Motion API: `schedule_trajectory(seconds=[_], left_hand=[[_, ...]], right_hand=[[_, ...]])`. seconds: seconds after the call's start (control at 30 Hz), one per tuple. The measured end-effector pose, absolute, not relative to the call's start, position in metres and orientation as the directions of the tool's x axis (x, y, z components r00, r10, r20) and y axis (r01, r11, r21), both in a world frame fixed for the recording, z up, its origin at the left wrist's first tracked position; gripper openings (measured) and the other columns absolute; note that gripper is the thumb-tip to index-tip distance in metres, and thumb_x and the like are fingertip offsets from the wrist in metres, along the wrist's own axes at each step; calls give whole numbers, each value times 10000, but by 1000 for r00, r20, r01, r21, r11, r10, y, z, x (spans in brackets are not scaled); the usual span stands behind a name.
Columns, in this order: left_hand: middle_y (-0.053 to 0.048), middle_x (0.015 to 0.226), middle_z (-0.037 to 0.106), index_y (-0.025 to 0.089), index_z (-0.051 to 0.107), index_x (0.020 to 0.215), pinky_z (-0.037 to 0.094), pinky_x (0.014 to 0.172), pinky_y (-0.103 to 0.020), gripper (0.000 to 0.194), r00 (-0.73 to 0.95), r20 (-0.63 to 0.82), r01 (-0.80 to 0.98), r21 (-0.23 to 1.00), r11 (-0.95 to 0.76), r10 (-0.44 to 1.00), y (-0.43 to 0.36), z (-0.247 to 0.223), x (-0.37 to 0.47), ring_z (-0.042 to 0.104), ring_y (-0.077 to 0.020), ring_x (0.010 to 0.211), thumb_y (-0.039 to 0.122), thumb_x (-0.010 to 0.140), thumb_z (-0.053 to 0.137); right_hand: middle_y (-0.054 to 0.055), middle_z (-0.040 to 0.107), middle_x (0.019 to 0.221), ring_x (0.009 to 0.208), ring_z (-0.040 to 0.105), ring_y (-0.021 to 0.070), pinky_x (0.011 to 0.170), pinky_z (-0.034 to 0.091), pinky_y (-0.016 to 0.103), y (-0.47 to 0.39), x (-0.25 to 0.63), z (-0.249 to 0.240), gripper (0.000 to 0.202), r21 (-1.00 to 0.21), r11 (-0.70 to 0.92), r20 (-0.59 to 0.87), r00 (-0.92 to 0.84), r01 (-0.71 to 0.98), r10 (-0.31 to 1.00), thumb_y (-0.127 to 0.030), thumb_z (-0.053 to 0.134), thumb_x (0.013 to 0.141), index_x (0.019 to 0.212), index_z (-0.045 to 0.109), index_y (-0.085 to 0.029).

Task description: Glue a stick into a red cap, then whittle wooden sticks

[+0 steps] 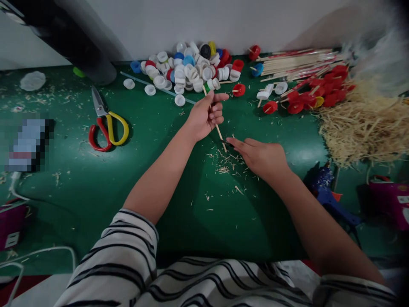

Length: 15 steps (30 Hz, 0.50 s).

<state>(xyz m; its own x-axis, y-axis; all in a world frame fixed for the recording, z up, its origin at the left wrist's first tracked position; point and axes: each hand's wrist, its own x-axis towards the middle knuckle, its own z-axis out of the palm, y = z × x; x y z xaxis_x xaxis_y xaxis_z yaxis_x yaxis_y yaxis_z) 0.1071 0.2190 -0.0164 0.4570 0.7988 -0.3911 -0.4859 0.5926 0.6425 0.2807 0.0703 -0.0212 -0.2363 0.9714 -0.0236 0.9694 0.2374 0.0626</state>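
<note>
My left hand is closed around a thin wooden stick, which slants down toward me with its lower end over the green table. Just to the right, my right hand grips a small dark blade, its handle hidden in the fingers. The blade touches the stick near its lower end. Thin wood shavings lie scattered on the table beneath. Beyond my left hand, a heap of plastic bottle caps, mostly white, sits against the wall.
Scissors with red and yellow handles lie at left, near a phone on a cable. To the right are red caps on sticks, bundled sticks, straw-like shreds and a blue glue gun. A black cylinder stands at back left.
</note>
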Motion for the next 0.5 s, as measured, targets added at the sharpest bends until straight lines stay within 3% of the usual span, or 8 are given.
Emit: schedule_trajectory(seconds=[0.3, 0.5], left_hand=[[97, 558, 352, 168, 625, 880, 334, 411, -142, 517, 453, -393, -442, 680, 584, 800, 219, -17, 107, 312, -15, 385, 549, 1130, 382], [99, 559, 318, 176, 598, 821, 308, 386, -152, 480, 480, -391, -477, 634, 608, 785, 219, -17, 106, 284, -21, 383, 534, 1112, 466]], right_hand=[[21, 762, 927, 634, 523, 140, 549, 191, 323, 66, 284, -19, 492, 29, 259, -62, -257, 965, 964, -390, 406, 1131, 1574, 621, -390], [27, 761, 919, 653, 550, 148, 556, 187, 322, 59, 286, -15, 495, -4, 249, -116, -248, 969, 962, -376, 420, 1126, 1577, 625, -363]])
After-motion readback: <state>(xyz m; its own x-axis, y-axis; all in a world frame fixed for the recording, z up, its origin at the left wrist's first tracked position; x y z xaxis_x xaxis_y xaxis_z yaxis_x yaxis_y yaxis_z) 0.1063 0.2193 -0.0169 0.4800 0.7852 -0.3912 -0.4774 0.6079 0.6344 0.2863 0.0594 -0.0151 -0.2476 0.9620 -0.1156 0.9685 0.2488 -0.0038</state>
